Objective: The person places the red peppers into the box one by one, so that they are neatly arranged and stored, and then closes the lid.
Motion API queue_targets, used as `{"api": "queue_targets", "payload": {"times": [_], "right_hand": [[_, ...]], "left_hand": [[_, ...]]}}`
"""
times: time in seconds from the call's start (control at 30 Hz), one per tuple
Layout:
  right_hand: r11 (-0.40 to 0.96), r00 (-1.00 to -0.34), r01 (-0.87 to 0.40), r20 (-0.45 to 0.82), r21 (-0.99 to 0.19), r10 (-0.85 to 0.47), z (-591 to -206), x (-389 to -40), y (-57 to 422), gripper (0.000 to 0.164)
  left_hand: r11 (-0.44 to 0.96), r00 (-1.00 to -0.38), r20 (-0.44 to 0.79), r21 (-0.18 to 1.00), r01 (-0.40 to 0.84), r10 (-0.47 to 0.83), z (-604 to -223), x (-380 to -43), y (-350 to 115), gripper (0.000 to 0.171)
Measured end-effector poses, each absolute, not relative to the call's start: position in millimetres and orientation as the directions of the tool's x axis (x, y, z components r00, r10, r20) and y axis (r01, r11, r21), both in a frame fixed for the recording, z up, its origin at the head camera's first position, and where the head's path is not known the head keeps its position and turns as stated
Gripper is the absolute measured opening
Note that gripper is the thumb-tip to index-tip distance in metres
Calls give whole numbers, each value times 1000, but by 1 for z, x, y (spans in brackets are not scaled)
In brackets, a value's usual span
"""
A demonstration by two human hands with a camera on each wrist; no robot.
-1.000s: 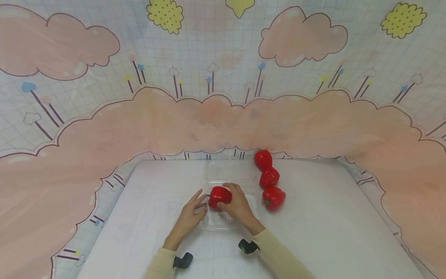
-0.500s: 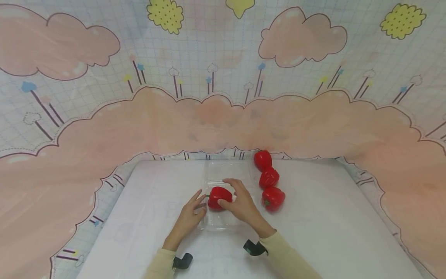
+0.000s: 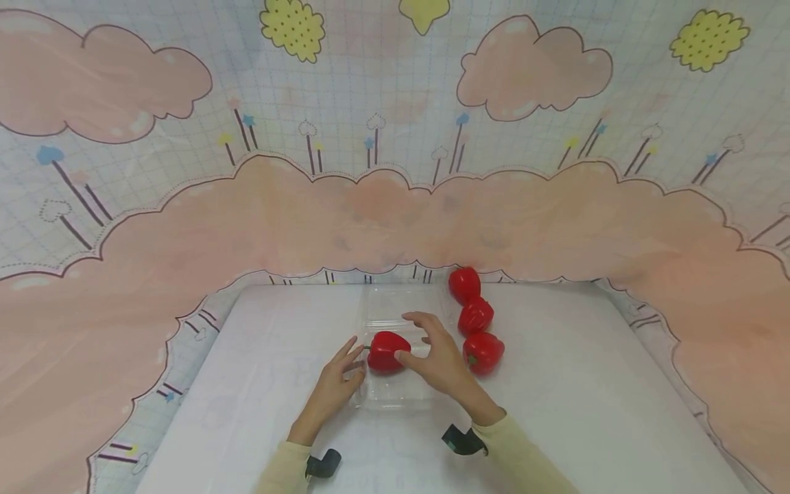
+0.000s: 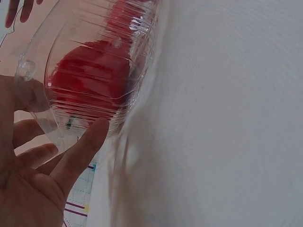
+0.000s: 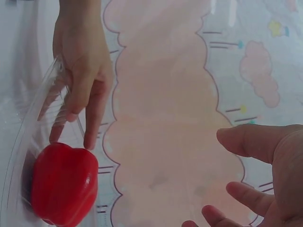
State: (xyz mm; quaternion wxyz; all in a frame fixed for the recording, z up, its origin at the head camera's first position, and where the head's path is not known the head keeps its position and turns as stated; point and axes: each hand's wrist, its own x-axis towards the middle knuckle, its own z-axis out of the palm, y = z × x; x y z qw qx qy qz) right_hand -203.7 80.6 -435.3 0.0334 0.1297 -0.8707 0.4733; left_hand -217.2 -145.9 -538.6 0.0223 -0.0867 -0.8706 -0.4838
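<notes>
A red bell pepper point(image 3: 387, 352) lies on its side in the near half of a clear plastic clamshell box point(image 3: 395, 394), its green stem pointing left. My left hand point(image 3: 330, 384) is at the box's left edge, fingers mostly straight. Its thumb point(image 4: 97, 135) rests against the ribbed plastic in the left wrist view, where part of a finger shows through the wall. My right hand point(image 3: 441, 360) hovers by the pepper's right side with thumb and fingers spread. In the right wrist view a gap separates its thumb point(image 5: 246, 139) from the pepper.
Right of the box, several more red peppers form a line: a far one point(image 3: 465, 285), a middle one point(image 3: 476, 316) and a near one point(image 3: 483, 353). The box's other half point(image 3: 401, 302) lies open behind. A printed cloth point(image 3: 395, 219) hangs beyond the white table point(image 3: 592, 384).
My right hand has let go of the pepper and drawn back to the right, its fingers spreading. The pepper stays in the box. My left hand has barely moved.
</notes>
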Motion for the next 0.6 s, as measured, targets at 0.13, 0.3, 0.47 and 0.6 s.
{"api": "queue_targets", "payload": {"times": [0.13,0.3,0.47,0.6], "right_hand": [[516,-964,-259,187,-816,-187,-435,-206,83,66],[499,-969,-238,170,-833,-179,-437,-207,85,66],[493,-971,-231,165,-838,-175,-440,-208,91,66],[504,-972,-230,175,-832,-155,-440,-210,98,67]], "left_hand": [[511,-984,121,842,171,129,-538,-219,-146,50],[514,-985,124,841,171,124,-537,-219,-148,51],[529,-985,126,831,169,116,-538,-215,-147,51],[528,-984,133,831,176,119,-538,-215,-145,51]]}}
